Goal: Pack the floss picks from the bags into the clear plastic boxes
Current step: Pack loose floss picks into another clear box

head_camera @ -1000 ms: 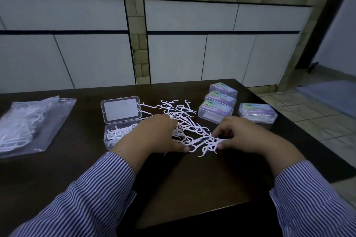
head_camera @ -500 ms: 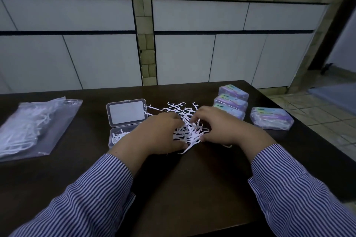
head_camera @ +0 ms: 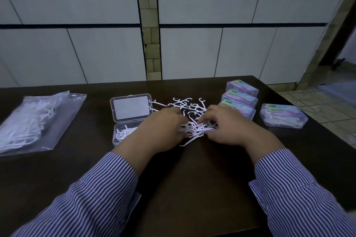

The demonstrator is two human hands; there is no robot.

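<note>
Both hands, left (head_camera: pixel 163 131) and right (head_camera: pixel 229 127), curled around the loose picks (head_camera: pixel 194 129) beside the open box (head_camera: pixel 123 132); squaring them parallel first would likely ease packing.

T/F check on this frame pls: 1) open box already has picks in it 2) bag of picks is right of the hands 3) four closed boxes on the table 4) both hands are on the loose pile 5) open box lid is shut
1) True. The open clear box holds some white floss picks in its base.
2) False. The plastic bag lies at the left of the table, left of both hands.
3) True. Three closed boxes sit in a row and a fourth closed box sits apart to their right.
4) True. The left hand and right hand gather the loose floss picks between them.
5) False. Its lid is folded back, open.
</note>
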